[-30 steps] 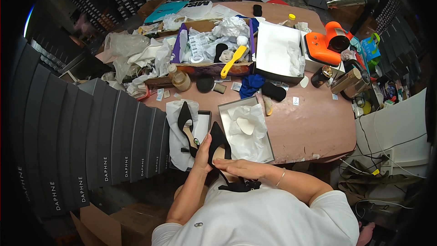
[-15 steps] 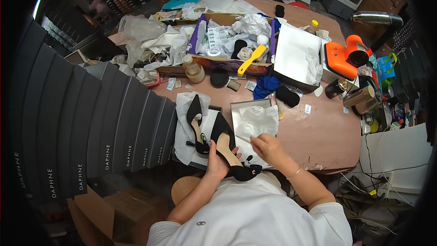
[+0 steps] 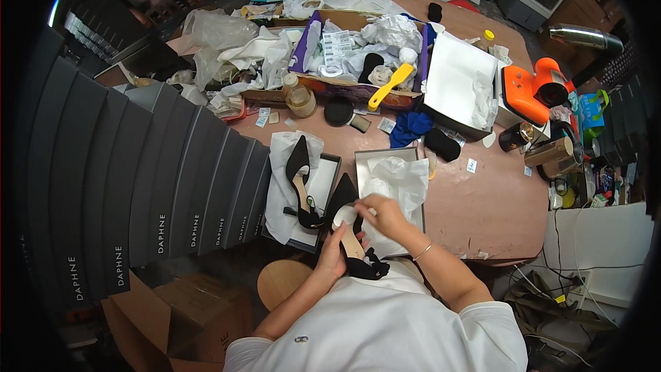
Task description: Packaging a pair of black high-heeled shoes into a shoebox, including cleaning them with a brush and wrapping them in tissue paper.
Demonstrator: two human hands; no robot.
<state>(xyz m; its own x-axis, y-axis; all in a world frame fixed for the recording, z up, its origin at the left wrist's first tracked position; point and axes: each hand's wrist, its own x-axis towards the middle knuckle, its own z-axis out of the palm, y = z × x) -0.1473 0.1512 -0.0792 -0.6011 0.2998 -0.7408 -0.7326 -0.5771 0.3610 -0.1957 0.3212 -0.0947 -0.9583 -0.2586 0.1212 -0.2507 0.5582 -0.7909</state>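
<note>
My left hand is closed around a black pointed high-heeled shoe, holding it by the side with its toe pointing away from me. The pale insole shows, and a black bow or strap sits at the heel end. A white rounded piece of padding or paper lies at the shoe's opening. Against it, my right hand has its fingers pinched together. The matching black shoe rests on white tissue over a grey shoebox to the left.
An open box with white tissue stands to the right of the shoe. Stacked dark shoeboxes rise on the left. Farther back are a purple carton of crumpled paper, a yellow shoehorn, a glass jar and an orange device.
My right hand has moved left from over the tissue-filled box to the shoe's opening, where the white piece now shows. My left hand has turned the shoe more upright in view.
</note>
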